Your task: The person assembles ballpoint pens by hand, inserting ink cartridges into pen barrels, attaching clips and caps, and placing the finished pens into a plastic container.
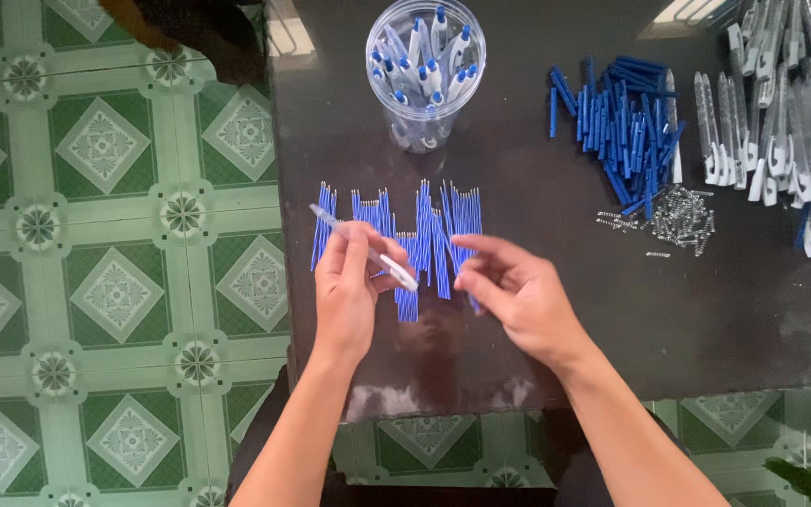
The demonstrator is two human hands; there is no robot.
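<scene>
My left hand (347, 286) holds a clear pen barrel with a white clip (360, 246), tilted from upper left to lower right. My right hand (516, 293) hovers over a row of blue ink refills (396, 225) laid side by side on the dark table (556, 310), its thumb and forefinger pinched near one refill; whether it grips that refill I cannot tell. A clear plastic jar (425, 70) with several assembled blue-and-white pens stands behind the refills.
A heap of blue pen parts (623, 122) lies at the right, with a small pile of metal springs (673, 218) below it. Several clear barrels with white clips (781, 122) fill the far right. Green patterned floor tiles (114, 263) lie left of the table.
</scene>
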